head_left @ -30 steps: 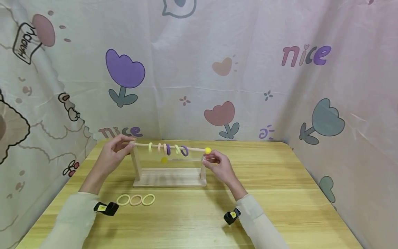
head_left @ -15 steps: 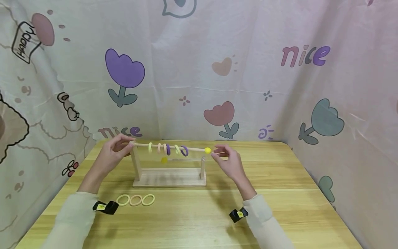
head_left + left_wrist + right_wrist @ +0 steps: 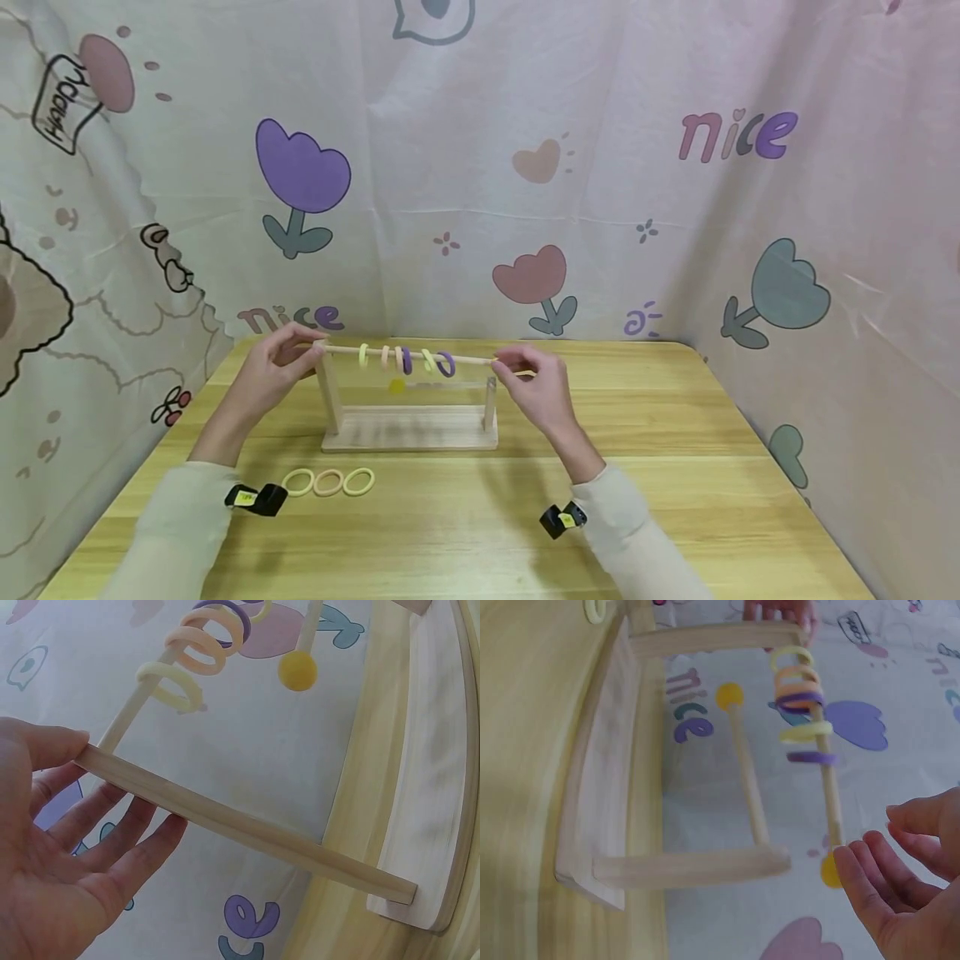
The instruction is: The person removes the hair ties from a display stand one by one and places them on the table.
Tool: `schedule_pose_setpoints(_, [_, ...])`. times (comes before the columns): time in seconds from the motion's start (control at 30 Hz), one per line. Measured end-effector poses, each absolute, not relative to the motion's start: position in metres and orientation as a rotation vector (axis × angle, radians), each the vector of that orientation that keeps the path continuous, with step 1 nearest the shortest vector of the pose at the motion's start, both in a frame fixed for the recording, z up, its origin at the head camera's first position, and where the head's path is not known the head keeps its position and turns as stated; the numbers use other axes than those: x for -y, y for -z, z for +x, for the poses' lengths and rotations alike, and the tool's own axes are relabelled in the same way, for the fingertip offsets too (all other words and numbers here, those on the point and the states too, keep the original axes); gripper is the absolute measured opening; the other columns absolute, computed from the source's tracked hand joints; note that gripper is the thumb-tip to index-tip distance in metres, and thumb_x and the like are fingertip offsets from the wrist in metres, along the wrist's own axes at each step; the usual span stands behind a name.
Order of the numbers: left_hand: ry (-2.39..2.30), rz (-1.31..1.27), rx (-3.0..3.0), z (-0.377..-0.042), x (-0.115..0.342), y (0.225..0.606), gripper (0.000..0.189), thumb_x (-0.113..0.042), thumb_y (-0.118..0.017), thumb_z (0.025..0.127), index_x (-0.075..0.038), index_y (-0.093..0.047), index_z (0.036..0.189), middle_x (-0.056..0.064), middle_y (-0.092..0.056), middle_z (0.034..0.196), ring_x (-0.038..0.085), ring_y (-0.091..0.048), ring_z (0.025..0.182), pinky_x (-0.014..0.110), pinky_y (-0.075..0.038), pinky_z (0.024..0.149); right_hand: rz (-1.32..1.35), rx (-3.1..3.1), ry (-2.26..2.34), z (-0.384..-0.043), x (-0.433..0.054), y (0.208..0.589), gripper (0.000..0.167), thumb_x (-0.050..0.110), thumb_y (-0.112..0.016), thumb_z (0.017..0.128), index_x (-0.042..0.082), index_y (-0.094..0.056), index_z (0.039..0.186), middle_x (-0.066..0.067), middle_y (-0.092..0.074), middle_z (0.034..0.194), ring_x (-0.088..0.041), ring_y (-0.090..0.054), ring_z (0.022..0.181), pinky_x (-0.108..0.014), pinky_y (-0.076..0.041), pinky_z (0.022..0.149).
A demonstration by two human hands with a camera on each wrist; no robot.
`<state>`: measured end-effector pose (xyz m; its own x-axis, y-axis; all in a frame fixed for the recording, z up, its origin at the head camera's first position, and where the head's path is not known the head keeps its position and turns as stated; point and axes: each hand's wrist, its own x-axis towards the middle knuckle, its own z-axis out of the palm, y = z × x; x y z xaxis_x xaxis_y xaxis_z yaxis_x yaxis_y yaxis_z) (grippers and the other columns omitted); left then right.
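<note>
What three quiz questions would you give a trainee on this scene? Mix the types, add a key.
1. Count: how many rings hang on the upper rod?
2. True or false: all the loose rings are purple.
3. Multiple choice: what does the left hand pinch?
A) the base
B) the top of a post
C) the lower rod

Key:
1. Six.
2. False; the loose rings on the table are two pale yellow and one peach.
3. B.
</note>
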<state>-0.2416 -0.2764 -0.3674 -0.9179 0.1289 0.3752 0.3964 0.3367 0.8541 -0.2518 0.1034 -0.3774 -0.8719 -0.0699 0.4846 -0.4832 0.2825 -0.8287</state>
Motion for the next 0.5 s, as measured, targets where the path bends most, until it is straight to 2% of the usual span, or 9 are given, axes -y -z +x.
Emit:
schedule_pose_setpoints(0.17, [1.61,-0.475,2.366,-0.241,0.277,0.368,0.014,-0.015,-0.061,0.105,-0.012,-0.064,0.118,-0.021,-0.069,0.11,-0.006,-0.069,0.102,0.013,-0.059,0.084,0.556,2.23,-1.566,-0.25,-0.088,0.383,0.011,0.003,-0.081,0.087,0.0,-0.079,0.098,-0.016,-0.079,0.09,-0.026,-0.076,0.08,-0.024,-0.064,0.071])
schedule_pose_setpoints(0.5, [1.61,-0.487,2.363,-0.242,0.277,0.368,0.014,-0.014,-0.061,0.105,-0.013,-0.064,0.118,-0.022,-0.069,0.109,-0.004,-0.069,0.101,0.014,-0.059,0.084,0.56,2.199,-1.532,-0.25,-0.063,0.393,0.013,0.002,-0.084,0.084,-0.001,-0.079,0.096,-0.015,-0.079,0.086,-0.027,-0.076,0.075,-0.02,-0.062,0.068])
